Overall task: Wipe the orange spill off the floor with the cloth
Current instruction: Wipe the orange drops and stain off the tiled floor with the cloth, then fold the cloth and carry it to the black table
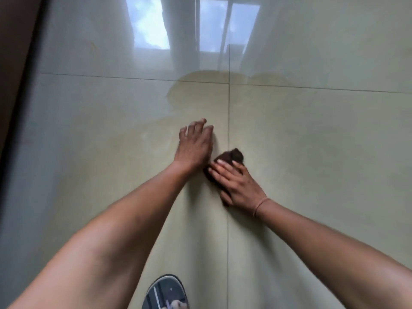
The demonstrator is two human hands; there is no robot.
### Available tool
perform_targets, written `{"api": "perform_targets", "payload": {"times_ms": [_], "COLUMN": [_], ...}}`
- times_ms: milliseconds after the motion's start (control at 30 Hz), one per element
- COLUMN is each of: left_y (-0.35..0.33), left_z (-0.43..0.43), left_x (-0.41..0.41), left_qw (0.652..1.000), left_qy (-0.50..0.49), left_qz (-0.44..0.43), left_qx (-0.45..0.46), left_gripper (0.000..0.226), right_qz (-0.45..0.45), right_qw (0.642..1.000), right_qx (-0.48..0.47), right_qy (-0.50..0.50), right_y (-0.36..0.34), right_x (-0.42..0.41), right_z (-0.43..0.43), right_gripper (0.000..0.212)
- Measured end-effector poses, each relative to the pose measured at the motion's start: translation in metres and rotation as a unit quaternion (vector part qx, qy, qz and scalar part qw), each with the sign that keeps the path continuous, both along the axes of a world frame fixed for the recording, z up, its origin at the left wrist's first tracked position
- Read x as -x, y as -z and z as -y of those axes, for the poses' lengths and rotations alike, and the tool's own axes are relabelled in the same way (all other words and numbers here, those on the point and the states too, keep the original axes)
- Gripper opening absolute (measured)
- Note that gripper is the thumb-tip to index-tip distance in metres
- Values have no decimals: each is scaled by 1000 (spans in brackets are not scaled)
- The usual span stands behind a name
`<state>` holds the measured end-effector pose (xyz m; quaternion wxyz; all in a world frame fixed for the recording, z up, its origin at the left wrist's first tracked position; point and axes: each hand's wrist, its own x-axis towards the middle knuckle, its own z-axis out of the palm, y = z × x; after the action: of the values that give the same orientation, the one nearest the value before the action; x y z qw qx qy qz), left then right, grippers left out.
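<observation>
the right hand (236, 181) presses flat on a bunched dark cloth (231, 158) at the centre of the frame, fingers spread over it, grasping it against the floor (312, 141). the left hand (194, 146) rests open beside it, holding nothing. the orange spill (200, 90) lies above the cloth, toward the upper middle of the frame, its long axis running left to right across the tile seam, so the wipe likely has to travel up the frame, and the right hand is already on the cloth
</observation>
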<state>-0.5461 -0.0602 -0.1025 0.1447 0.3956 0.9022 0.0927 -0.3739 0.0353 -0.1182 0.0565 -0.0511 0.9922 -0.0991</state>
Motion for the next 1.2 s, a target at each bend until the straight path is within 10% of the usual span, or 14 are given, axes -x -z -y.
{"api": "perform_targets", "payload": {"times_ms": [133, 300, 533, 700, 1200], "left_y": [-43, -179, -496, -717, -944], "left_z": [3, 11, -29, -42, -8], "left_x": [-67, -117, -139, -165, -201], "left_qw": [985, 966, 928, 819, 827], "left_qy": [20, 77, -121, -135, -47], "left_qz": [125, 182, 351, 543, 502], "left_qx": [114, 164, -31, -123, -250], "left_gripper": [34, 29, 32, 40, 26], "right_qz": [137, 186, -7, -102, -154], "right_qw": [976, 834, 687, 548, 637], "right_qx": [101, 230, 445, 648, 555], "right_qy": [133, 466, 575, 519, 513], "right_y": [-44, -180, -496, -722, -976], "right_x": [-63, -90, -94, -114, -182], "right_z": [-8, -31, -48, -40, 8], "right_gripper": [51, 50, 32, 32, 24]}}
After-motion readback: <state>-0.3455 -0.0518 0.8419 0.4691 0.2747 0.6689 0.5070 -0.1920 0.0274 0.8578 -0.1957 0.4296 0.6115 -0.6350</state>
